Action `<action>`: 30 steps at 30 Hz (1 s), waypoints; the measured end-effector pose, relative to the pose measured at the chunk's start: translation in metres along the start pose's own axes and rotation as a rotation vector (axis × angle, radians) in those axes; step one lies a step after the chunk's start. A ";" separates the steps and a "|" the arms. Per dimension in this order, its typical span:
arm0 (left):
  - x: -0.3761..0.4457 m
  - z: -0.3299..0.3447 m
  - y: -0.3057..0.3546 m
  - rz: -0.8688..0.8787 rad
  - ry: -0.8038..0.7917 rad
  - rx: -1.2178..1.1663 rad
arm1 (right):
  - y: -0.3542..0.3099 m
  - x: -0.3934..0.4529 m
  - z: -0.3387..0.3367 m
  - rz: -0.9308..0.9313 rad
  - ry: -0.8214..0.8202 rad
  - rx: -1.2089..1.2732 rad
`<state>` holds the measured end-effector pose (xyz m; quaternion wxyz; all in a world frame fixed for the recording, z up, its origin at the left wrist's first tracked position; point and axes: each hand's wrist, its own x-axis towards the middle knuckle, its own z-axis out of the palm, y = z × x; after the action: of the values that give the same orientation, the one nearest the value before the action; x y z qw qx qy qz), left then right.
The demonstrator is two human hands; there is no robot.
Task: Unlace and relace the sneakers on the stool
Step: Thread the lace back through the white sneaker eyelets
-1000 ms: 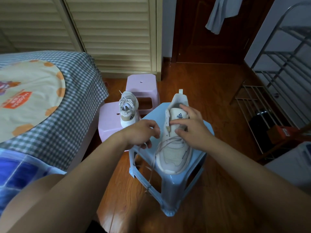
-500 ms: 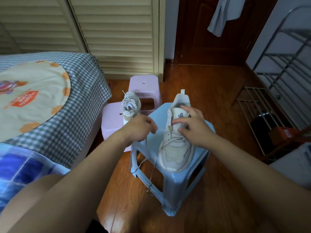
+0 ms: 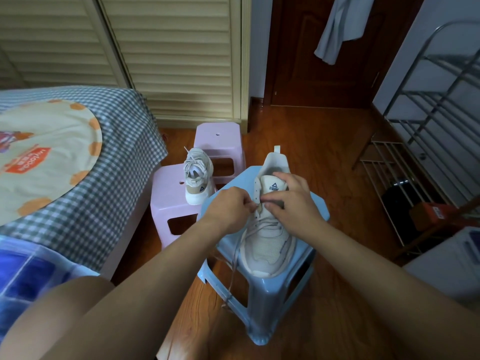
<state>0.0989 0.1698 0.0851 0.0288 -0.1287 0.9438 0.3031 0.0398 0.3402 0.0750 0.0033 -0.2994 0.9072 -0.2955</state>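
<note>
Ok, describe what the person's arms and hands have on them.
Nothing shows on either: the left hand and right hand are bare, with no gloves, rings or watch in view. Both forearms are bare too; no sleeve reaches into the picture.

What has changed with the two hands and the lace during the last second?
The left hand, pinching the lace, moved right to the eyelets of the sneaker, beside the right hand. The right hand stayed on the tongue; sneaker and blue stool unmoved.
</note>
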 end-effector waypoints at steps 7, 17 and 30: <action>-0.002 -0.001 0.010 0.048 0.032 0.139 | 0.003 0.001 0.007 -0.024 0.036 0.018; -0.007 0.012 0.007 0.035 0.070 0.130 | -0.003 0.002 0.012 -0.007 0.029 0.060; -0.014 0.022 -0.012 0.251 0.162 0.015 | 0.003 0.001 0.015 -0.081 0.082 0.025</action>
<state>0.1154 0.1764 0.0628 -0.0847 -0.0334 0.9539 0.2860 0.0400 0.3339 0.0612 -0.0419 -0.3234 0.8900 -0.3188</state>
